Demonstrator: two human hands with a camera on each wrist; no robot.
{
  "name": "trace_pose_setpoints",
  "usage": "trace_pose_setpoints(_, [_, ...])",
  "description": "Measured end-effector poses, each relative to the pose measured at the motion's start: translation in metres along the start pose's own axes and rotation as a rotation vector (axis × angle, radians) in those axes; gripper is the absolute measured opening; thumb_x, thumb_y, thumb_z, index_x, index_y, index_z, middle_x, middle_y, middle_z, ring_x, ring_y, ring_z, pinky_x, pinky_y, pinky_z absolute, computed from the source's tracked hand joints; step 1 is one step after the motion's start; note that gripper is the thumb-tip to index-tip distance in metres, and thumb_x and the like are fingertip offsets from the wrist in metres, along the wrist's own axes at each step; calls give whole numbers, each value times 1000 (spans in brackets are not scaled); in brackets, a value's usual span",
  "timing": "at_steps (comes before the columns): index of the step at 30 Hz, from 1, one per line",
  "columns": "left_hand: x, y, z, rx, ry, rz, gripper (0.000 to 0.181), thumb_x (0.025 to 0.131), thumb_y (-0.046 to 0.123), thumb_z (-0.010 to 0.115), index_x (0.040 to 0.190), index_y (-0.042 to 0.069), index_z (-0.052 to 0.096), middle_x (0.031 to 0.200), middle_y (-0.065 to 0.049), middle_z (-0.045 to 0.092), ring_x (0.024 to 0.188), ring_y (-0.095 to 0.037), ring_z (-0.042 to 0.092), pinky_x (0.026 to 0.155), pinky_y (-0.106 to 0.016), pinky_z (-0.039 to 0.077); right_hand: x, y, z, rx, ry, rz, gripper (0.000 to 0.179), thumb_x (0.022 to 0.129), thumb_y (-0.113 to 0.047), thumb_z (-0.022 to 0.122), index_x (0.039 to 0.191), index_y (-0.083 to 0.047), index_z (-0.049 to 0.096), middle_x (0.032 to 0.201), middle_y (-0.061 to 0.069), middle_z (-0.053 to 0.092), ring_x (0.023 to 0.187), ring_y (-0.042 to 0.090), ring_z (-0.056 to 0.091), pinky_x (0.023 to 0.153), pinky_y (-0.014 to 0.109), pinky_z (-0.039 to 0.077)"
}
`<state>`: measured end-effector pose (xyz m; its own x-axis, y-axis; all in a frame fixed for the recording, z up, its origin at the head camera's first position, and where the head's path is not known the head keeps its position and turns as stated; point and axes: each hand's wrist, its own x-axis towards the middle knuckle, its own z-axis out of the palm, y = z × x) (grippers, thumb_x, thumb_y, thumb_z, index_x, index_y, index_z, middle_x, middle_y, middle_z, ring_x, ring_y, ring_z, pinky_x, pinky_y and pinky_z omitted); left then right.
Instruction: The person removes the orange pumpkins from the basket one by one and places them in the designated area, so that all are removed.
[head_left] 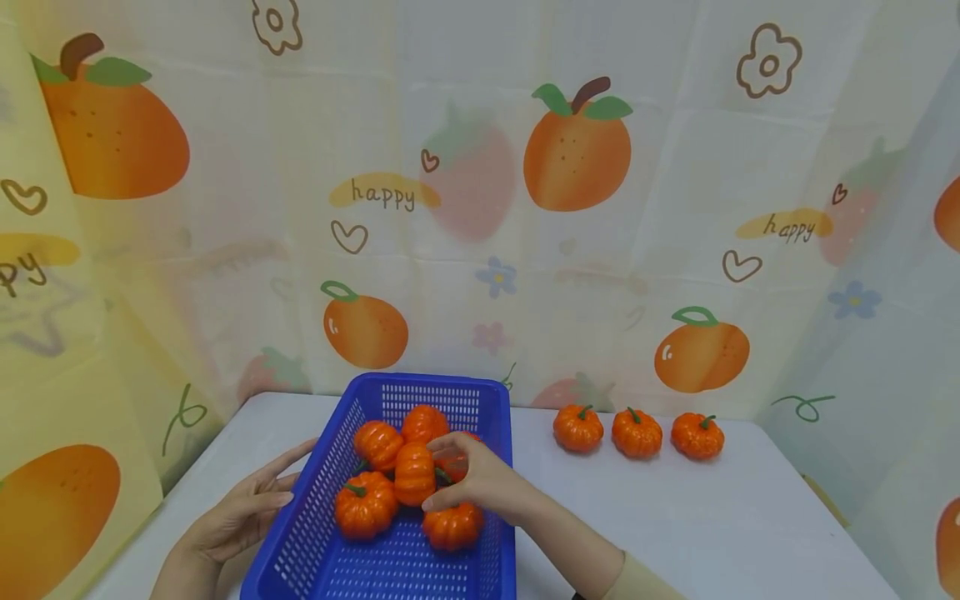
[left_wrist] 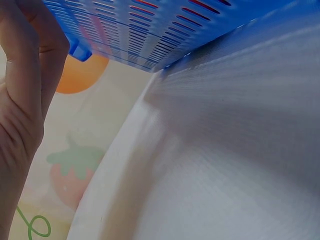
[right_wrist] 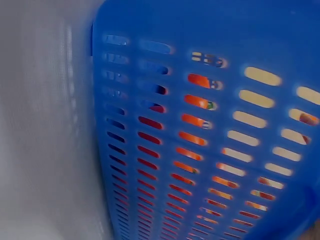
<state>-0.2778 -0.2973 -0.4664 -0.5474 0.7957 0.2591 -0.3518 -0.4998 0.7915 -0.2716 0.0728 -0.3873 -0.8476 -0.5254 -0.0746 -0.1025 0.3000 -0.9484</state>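
Inside the blue plastic basket (head_left: 307, 492) lie several small orange pumpkins with green stems. My right hand (head_left: 480, 479) reaches over the basket's right side and holds the middle pumpkin (head_left: 414, 473), thumb at its lower edge and fingertips at its upper edge. That pumpkin lies tilted, its stem toward the palm. Around it are a front-left pumpkin (head_left: 366, 505), a front-right pumpkin (head_left: 453, 527) and others behind. Outside the left wall, my left hand (head_left: 243, 508) is beside the basket with fingers extended along it. The right wrist view shows mainly the basket's slotted wall (right_wrist: 200, 145).
Three more pumpkins stand in a row at the back right of the white table (head_left: 660, 517): a left one (head_left: 578, 428), a middle one (head_left: 637, 433) and a right one (head_left: 697, 437). A fruit-printed curtain (head_left: 480, 275) hangs behind the table.
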Motion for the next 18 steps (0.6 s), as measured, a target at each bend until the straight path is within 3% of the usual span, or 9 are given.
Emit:
trace_pose_setpoints(10, [0, -1, -1, 7, -32, 9, 71, 99, -9, 2, 160, 27, 11, 158, -14, 39, 138, -36, 50, 111, -48, 44, 11, 1, 0, 11, -78, 75, 57, 72, -2, 80, 124, -3, 58, 128, 14, 59, 114, 36, 55, 103, 46, 52])
trace_pose_setpoints(14, [1, -1, 0, -2, -38, 15, 72, 98, -10, 1, 159, 26, 12, 158, -15, 40, 138, -37, 50, 112, -49, 43, 11, 2, 1, -58, -173, 67, 52, 72, 1, 79, 120, -4, 60, 121, 13, 62, 107, 28, 57, 97, 35, 53])
trace_pose_setpoints(18, [1, 0, 0, 3, -33, 10, 71, 99, -9, 2, 159, 27, 12, 158, -14, 40, 138, -36, 50, 111, -48, 43, 10, 2, 3, -142, -294, 39, 52, 74, -1, 79, 122, -4, 61, 125, 13, 64, 109, 22, 58, 99, 29, 50])
